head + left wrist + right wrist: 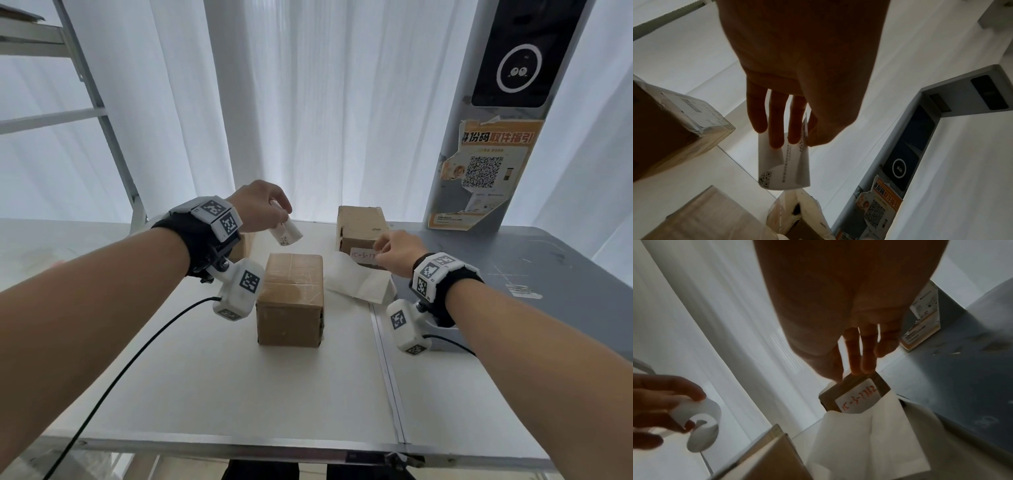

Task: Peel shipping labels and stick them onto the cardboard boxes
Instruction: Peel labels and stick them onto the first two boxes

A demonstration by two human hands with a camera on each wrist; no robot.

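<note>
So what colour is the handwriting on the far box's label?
Red-orange handwriting on a white label; clearest in the right wrist view.

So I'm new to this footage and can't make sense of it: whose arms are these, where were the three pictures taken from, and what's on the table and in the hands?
There is no machine, just a person at a table with a camera strapped to each wrist and one on the head. The wide picture is the head view; the two dark ones look along each hand. The left hand holds a curled shipping label, seen close up in its wrist view. The right hand touches the far box, which carries a handwritten label. A plain box stands in the middle, and white paper lies beside it.
</note>
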